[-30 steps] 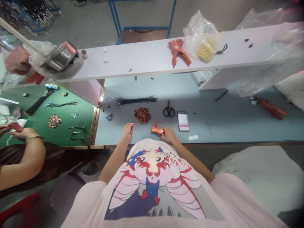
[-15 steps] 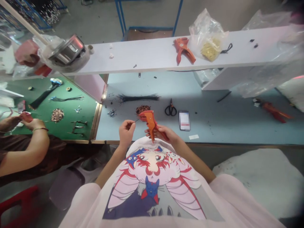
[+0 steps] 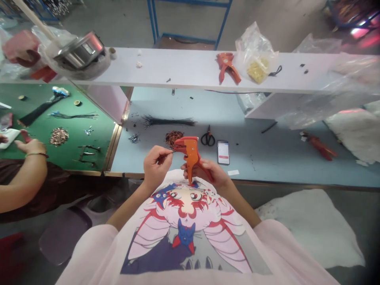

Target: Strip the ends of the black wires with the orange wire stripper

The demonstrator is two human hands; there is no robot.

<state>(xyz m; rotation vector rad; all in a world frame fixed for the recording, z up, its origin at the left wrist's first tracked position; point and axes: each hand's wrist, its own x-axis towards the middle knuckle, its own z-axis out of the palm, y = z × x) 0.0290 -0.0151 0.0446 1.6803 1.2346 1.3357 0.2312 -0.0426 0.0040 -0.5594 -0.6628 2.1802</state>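
Note:
My right hand [image 3: 206, 173] is shut around the handles of an orange wire stripper [image 3: 191, 152], which stands upright with its jaws pointing left. My left hand [image 3: 156, 164] pinches a thin short wire [image 3: 171, 151] between thumb and fingers. The wire's tip reaches the stripper's jaws, though the contact is too small to make out. Behind the hands on the pale blue tabletop [image 3: 252, 158] lie a bundle of black wires [image 3: 169, 121], a heap of copper-coloured wire pieces [image 3: 174, 138], black scissors [image 3: 208, 136] and a phone [image 3: 223, 152].
A white shelf [image 3: 154, 67] spans the tabletop, holding another orange stripper [image 3: 228, 67] and a plastic bag of yellow pieces [image 3: 257, 67]. A red tool [image 3: 319, 145] lies at right. On the left, a co-worker's hand [image 3: 31, 146] works over a green mat [image 3: 97, 158].
My right hand has lifted the orange stripper from the tabletop and turned it upright. My left hand has risen, bringing the wire to the jaws.

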